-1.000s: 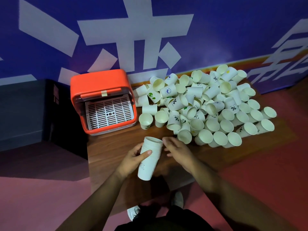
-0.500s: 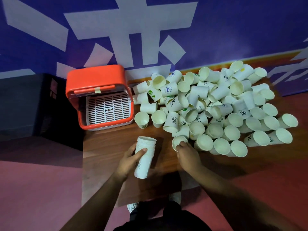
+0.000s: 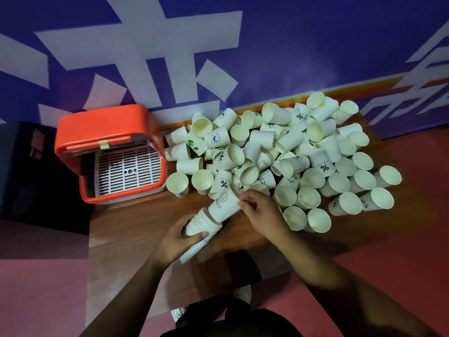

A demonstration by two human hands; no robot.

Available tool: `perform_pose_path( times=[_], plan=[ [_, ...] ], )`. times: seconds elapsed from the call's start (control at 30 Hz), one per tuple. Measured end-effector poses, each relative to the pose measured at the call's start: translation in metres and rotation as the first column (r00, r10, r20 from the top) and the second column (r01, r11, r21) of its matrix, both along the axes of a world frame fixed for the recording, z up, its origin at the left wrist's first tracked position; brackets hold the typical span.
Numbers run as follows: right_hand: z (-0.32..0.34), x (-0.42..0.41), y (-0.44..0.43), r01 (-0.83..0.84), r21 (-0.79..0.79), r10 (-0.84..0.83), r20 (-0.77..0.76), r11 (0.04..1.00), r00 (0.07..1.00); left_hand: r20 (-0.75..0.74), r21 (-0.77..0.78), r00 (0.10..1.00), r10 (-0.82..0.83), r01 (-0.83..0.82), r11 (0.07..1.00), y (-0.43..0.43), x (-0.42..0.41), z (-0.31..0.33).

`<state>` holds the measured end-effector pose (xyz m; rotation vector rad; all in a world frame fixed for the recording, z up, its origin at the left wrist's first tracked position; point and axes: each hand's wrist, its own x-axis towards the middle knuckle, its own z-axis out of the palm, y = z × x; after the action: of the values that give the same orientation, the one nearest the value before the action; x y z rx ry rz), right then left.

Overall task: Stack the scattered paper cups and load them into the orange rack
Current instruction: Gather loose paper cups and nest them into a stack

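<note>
Now, left hand (image 3: 177, 242): you grip the stack (image 3: 201, 223), mouth toward 1 o'clock.
Right hand (image 3: 261, 210): you pinch the cup (image 3: 223, 206); keep it coaxial, push home.

Nested stack (image 3: 199, 227) of white paper cups, tilted, mouth up-right, gripped by left hand (image 3: 177, 239) above the worktop (image 3: 133, 227). HELLO cup (image 3: 223, 206) with smiley print, one end at the stack's mouth, pinched by right hand (image 3: 262, 210). Loose pile (image 3: 291, 156) to the right: most cups on their sides, some upright, mixed prints. Orange rack (image 3: 109, 122) back-left, open, white slotted tray (image 3: 127, 169) inside.
</note>
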<state>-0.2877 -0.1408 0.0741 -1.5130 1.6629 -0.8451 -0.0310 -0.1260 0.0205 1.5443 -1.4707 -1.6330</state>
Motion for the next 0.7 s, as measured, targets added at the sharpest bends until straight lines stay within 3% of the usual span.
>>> perform_pose_path(
  times=[0.13, 0.4, 0.5, 0.53, 0.63, 0.7],
  plan=[
    [-0.005, -0.007, -0.001, 0.030, 0.090, -0.037, 0.077, 0.996, 0.996, -0.050, -0.003, 0.997, -0.056, 0.056, 0.998, -0.007, -0.015, 0.000],
    [-0.019, -0.003, 0.018, -0.160, 0.221, 0.146, 0.078, 0.962, 0.986, -0.136, 0.037, 0.990, -0.031, 0.037, 0.999, -0.007, -0.041, 0.005],
    [-0.023, -0.008, 0.020, -0.060, 0.231, 0.021, 0.168, 0.971, 0.986, -0.182, 0.094, 0.982, 0.054, -0.037, 0.995, -0.009, -0.046, 0.009],
    [-0.027, -0.013, 0.020, 0.004, 0.187, -0.026, 0.119, 0.982, 0.993, -0.186, 0.109, 0.980, 0.071, -0.051, 0.993, -0.010, -0.047, 0.008],
    [-0.042, -0.031, 0.022, 0.087, 0.054, -0.073, -0.227, 0.995, 0.971, -0.183, 0.135, 0.982, 0.054, -0.029, 0.990, -0.010, -0.046, 0.007],
    [-0.051, -0.040, 0.024, 0.049, 0.099, -0.006, -0.396, 0.994, 0.918, -0.170, 0.142, 0.985, 0.039, -0.014, 0.990, -0.009, -0.045, 0.006]
  ],
)
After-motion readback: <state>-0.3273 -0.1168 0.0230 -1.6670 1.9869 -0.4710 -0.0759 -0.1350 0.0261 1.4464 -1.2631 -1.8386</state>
